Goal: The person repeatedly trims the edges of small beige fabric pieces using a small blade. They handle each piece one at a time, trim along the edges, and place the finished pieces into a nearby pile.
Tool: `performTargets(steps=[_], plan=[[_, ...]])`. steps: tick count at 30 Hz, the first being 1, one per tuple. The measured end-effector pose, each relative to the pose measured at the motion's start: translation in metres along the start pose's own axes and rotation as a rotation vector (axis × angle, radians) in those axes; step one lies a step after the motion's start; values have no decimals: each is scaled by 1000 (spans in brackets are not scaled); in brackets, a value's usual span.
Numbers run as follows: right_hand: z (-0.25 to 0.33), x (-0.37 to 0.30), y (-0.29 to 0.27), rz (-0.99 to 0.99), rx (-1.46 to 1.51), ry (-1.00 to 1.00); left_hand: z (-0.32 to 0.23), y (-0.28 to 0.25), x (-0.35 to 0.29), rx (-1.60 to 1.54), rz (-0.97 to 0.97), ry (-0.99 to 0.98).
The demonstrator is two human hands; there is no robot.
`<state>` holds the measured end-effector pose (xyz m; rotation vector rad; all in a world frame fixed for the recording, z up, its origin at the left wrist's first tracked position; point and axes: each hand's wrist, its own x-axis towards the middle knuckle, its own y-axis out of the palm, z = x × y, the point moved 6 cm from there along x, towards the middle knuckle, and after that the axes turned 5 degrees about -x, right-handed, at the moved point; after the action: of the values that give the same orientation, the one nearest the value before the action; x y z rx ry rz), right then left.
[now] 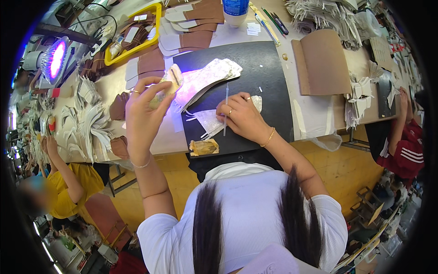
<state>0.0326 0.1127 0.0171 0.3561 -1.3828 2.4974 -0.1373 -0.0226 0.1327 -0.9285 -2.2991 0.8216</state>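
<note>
Material (174, 76) pinched in my left hand (144, 107), my curled right hand (244, 117) holds a clear stick (226, 96), presumably steadying the glittery piece (207, 121) beneath.

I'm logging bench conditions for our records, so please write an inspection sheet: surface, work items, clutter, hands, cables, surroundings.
Surface: black mat on a pale table.
Work items: white layered pieces on the mat; a whitish strip under the right hand; a yellowish scrap at the mat's near edge.
Clutter: blue-and-white bottle, pens, brown sheet, yellow tray holding brown pieces.
Left hand: pinching a small pale piece, raised.
Right hand: holding a thin clear stick.
Cables: dark cable near the tray; its ends can't be traced.
Surroundings: lit lamp at left; co-workers in yellow, left, and red, right.
</note>
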Motion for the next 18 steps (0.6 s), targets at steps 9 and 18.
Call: performTargets(steps=[9, 18], plan=[[-17, -17, -43, -311, -4, 155, 15, 81, 21, -70, 52, 150], [-56, -71, -88, -432, 82, 497, -33, 141, -28, -7, 170, 381]])
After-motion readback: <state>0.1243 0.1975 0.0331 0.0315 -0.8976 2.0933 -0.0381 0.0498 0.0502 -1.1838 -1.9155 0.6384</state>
